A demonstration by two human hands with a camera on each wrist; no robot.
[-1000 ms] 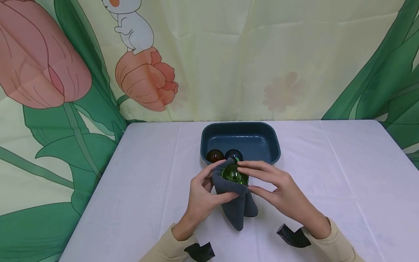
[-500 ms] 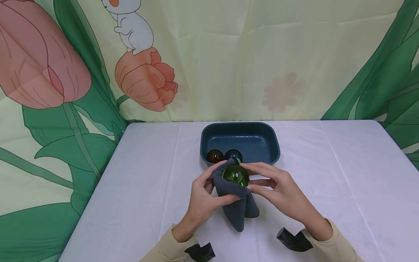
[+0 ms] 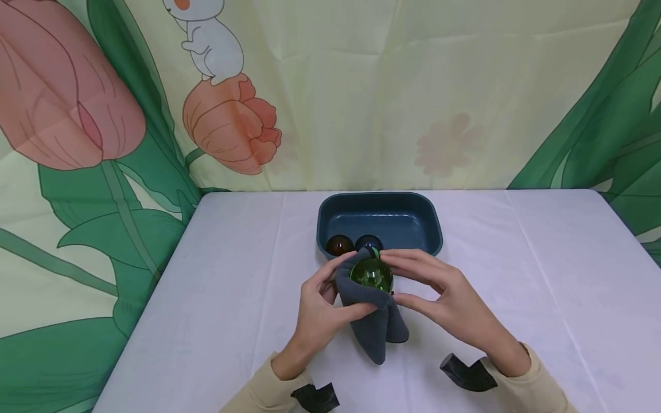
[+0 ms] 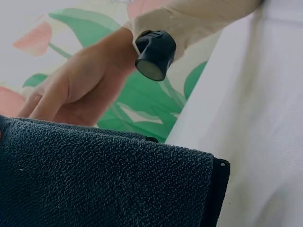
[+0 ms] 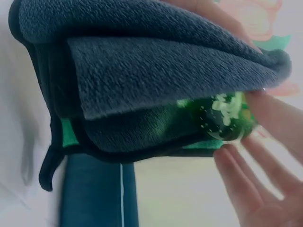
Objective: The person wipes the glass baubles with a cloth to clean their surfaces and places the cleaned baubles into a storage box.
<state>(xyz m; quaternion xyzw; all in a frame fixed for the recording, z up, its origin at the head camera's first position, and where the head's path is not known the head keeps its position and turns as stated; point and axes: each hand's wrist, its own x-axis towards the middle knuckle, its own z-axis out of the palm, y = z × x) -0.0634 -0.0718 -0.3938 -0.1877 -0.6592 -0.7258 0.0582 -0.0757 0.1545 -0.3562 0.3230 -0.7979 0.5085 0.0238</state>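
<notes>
Left grip: left hand (image 3: 322, 304) curls round the dark grey cloth (image 3: 373, 318), thumb and fingers pinching it so that it cups the green glass ball (image 3: 372, 275) from below and from nine o'clock.
Right grip: right hand (image 3: 439, 298) closes its fingertips on the ball from three o'clock, index finger over the top at twelve, thumb underneath; the right wrist view shows the fingers (image 5: 251, 189) touching the glass beneath the cloth's fold.
Ball: lifted above the tabletop (image 3: 516, 287), nested in the cloth, just at six o'clock of the blue tray (image 3: 431, 221).
Cloth: its loose tail hangs down toward six o'clock and reaches the tabletop or nearly so; I cannot tell which.
Tray: holds an amber ball (image 3: 339, 245) and a dark blue ball (image 3: 368, 243) side by side against its near wall, with the rest of the floor bare.
Step, as I judge it: rubbing the ball clean inside the cloth.
Doing it well: keep the cloth wrapped snugly under the glass so the smooth sphere cannot slip out; let the right fingertips roll the ball a little at a time, presenting fresh surface to the fabric, instead of squeezing hard.
Fingers: bare skin on polished glass probably leaves marks, so turning through the fabric is cleaner.
Risk: a slip at this height would send the ball rolling off toward the tabletop's edge.
</notes>
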